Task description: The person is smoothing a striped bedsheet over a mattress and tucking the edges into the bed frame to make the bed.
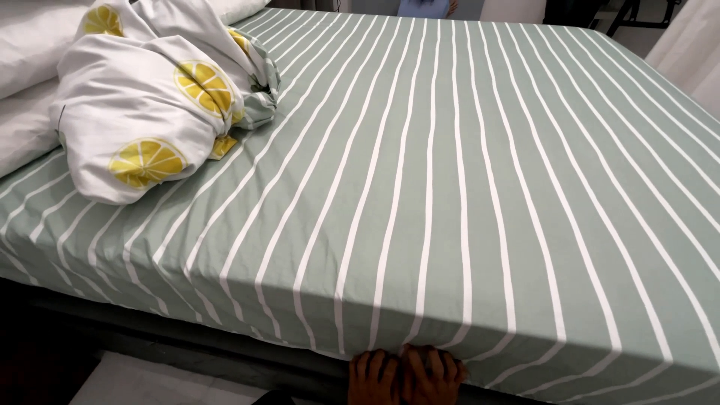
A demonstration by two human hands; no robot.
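A green sheet with thin white stripes (465,172) lies stretched smooth over the mattress and hangs down its near side. Both my hands are at the bottom edge of the view, side by side and touching. My left hand (373,377) and my right hand (433,375) have their fingers curled at the sheet's lower hem, under the mattress edge. The fingertips are hidden by the fabric, and my wrists are cut off by the frame.
A crumpled white cover with yellow lemon-slice prints (154,97) is bunched at the bed's far left. White pillows (26,67) lie beside it. The dark bed base (150,330) runs below the mattress, with pale floor (150,382) under it. Furniture stands beyond the far side.
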